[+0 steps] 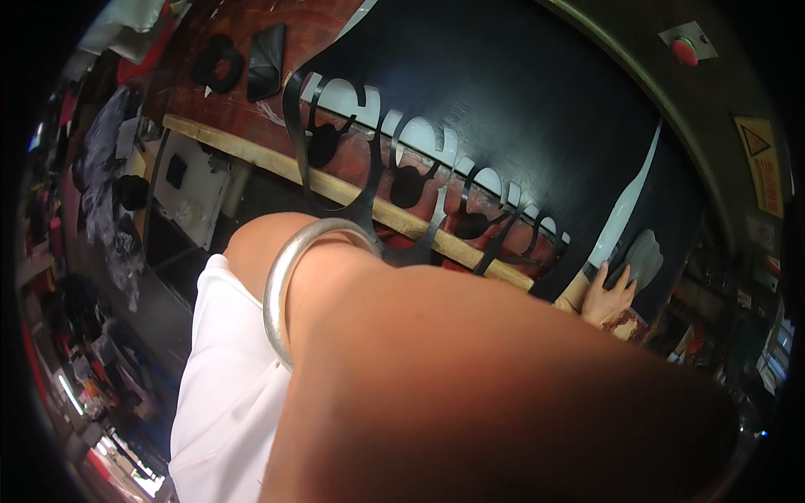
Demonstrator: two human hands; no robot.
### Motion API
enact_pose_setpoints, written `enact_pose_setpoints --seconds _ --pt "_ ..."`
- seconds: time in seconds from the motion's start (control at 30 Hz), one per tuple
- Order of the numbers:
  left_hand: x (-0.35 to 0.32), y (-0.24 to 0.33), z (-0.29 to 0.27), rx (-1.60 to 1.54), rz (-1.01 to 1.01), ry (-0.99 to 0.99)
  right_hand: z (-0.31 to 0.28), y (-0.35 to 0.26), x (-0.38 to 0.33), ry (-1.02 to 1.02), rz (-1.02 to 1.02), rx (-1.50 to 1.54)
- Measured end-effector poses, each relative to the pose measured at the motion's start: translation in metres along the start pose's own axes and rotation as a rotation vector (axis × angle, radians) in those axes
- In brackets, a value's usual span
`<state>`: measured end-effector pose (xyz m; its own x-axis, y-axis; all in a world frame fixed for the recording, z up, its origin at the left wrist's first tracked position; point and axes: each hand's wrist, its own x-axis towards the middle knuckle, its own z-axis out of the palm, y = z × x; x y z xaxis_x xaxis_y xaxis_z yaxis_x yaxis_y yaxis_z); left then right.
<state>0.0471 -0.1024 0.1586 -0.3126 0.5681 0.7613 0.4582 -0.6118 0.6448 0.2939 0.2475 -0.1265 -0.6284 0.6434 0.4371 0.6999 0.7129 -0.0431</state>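
Note:
My left forearm (470,335), bare, fills the near middle of the picture. A silver bangle (285,285) circles it by the bent elbow, with white cloth (226,377) below. The hand at its other end is lost in the dark lower right. Far right, my right hand (608,300) lies with fingers spread on a black sheet (503,75), beside a grey rounded piece (642,258) and the lower end of a pale pointed strip (625,205). No held thing shows in it. My left forearm hides the arm behind this hand. A row of curved cut-outs runs along the sheet's near edge.
The sheet covers a red table with a wooden edge strip (243,151). A black ring-shaped thing (220,64) and a dark flat rectangular thing (267,63) lie at the table's far left. A red button (684,52) and a yellow warning sign (759,163) are on the right.

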Motion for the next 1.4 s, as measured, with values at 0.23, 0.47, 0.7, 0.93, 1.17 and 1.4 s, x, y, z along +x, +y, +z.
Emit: enact_pose_setpoints --seconds 0.23,0.47,0.7,0.93,1.17,1.4 --pt "0.004 -0.013 -0.008 0.235 -0.048 0.082 0.007 0.029 -0.003 0.008 0.247 0.026" --pt "-0.094 -0.168 -0.171 1.336 -0.623 -0.317 -0.023 0.019 0.030 -0.042 0.675 0.459" --pt "-0.180 -0.206 -0.161 1.292 -0.713 -0.214 -0.063 -0.167 0.043 -0.041 0.449 1.212" --pt "-0.162 -0.210 -0.164 1.038 -0.692 0.148 -0.008 -0.415 0.100 -0.331 0.145 1.147" --pt "-0.171 -0.226 -0.176 1.044 -0.657 0.197 0.013 -0.470 0.084 -0.069 -0.165 0.752" --pt "-0.124 -0.252 -0.220 0.495 -0.838 0.403 0.029 -0.387 0.172 -0.092 0.024 1.003"
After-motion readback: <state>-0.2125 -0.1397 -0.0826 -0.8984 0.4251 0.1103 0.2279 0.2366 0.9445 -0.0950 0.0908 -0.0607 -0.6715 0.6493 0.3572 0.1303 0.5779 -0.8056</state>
